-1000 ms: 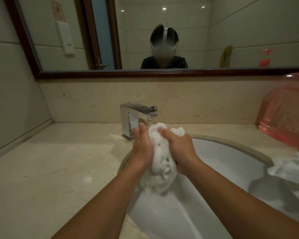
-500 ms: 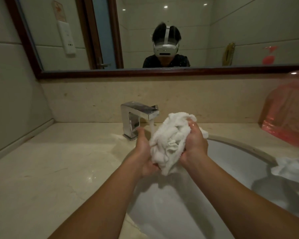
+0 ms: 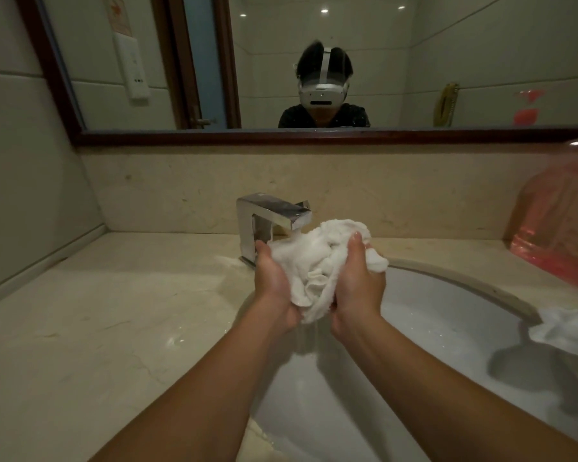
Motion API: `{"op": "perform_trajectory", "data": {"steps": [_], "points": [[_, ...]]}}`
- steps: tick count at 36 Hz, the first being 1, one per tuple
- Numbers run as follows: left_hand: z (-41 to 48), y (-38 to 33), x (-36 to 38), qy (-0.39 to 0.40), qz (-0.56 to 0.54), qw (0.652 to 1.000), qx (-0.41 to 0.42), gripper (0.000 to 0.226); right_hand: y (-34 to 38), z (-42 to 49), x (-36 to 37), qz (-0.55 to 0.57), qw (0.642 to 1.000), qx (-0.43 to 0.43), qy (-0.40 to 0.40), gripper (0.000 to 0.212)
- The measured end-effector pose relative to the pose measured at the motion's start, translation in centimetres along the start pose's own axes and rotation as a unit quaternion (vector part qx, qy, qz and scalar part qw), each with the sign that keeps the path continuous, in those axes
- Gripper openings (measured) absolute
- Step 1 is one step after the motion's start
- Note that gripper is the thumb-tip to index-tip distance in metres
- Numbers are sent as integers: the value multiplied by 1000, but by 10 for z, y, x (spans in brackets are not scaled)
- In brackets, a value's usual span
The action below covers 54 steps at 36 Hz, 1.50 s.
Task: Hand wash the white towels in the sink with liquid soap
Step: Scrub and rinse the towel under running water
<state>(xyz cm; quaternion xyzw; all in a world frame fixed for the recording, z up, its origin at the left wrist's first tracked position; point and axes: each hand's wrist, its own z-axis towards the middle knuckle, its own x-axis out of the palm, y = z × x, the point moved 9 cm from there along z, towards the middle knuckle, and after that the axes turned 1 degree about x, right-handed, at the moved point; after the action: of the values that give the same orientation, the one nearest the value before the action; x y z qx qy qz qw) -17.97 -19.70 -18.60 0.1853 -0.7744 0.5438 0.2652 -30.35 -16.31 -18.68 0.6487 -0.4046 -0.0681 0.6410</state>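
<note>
Left hand (image 3: pixel 274 281) and right hand (image 3: pixel 359 285) cupped facing each other, both closed around a bunched white towel (image 3: pixel 317 261) pressed between the palms. Left thumb up along the towel's left edge; right thumb hooked over the top right of the bundle, fingertips buried in the folds. Towel wet and crumpled, top lobe rising above both hands, a loose corner sticking out past the right hand, a thin tail hanging below the heels of the palms with drips falling from it. Held up over the left rear part of the sink (image 3: pixel 464 315), clear of the basin floor. Just behind and left of the bundle, a square chrome faucet (image 3: pixel 271 215), spout reaching over the towel's upper left edge; whether water runs from it cannot be told. Bare forearms stretching from the bottom edge up to the hands. At the right edge, a second white towel (image 3: pixel 568 328) draped over the sink rim, partly inside the basin, well apart from the hands. Above that towel, on the beige stone counter (image 3: pixel 97 328), a translucent pink container (image 3: pixel 561 228), blurred and cut off by the frame. Counter wet and glossy to the left of the sink. Along the back, a stone splashback and a dark-framed mirror (image 3: pixel 281 61) showing a person in a dark top with a white headset.
</note>
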Motion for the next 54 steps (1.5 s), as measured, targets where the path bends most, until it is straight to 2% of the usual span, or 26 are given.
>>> {"op": "perform_trajectory", "data": {"steps": [2, 6, 8, 11, 15, 22, 25, 28, 30, 33, 37, 41, 42, 46, 49, 54], "points": [[5, -2, -5, -10, -1, 1000, -3, 99, 0, -2, 10, -12, 999, -6, 41, 58], [11, -9, -9, -13, 8, 999, 33, 94, -8, 13, 20, -56, 994, -8, 93, 105], [11, -13, -9, -5, 0, 999, 51, 91, -15, 24, 20, -64, 992, 0, 110, 111], [10, -18, -6, 22, -17, 998, 62, 89, -11, 17, 21, -69, 990, 21, 120, 95], [7, -18, -1, 38, -9, 997, 64, 91, -8, 8, 19, -54, 987, 48, 140, 62], [5, -16, -1, 26, 21, 997, 67, 97, -5, 10, 15, 45, 984, 88, 150, 73], [65, 18, -46, -41, 56, 995, 74, 100, -6, 16, 8, 20, 990, 82, 115, 52], [145, 46, -88, -65, 68, 991, 91, 108, -8, 18, 8, -44, 991, 55, 112, 31], [116, 31, -78, -60, 81, 990, 94, 117, -6, 14, 15, -73, 987, 38, 135, 21], [50, -1, -47, -48, 88, 990, 94, 124, -10, 5, 27, -90, 978, 39, 186, 43], [1, -25, -34, -83, 133, 978, 138, 97, -13, -1, 36, -128, 970, 21, 206, 43], [-14, -32, -32, -118, 166, 965, 165, 73, -12, -4, 39, -112, 969, 12, 221, 77], [-16, -33, -29, -117, 181, 962, 168, 65, -12, -4, 37, -109, 971, 15, 215, 79], [-20, -35, -12, -84, 249, 941, 214, 38, -11, 0, 25, -91, 982, 19, 166, 56], [-21, -35, -1, -72, 293, 918, 257, 32, -6, -1, 17, -79, 990, 14, 118, 51], [-21, -26, 6, -83, 320, 906, 266, 24, 7, -7, 0, -86, 996, 1, 32, 46]]}}
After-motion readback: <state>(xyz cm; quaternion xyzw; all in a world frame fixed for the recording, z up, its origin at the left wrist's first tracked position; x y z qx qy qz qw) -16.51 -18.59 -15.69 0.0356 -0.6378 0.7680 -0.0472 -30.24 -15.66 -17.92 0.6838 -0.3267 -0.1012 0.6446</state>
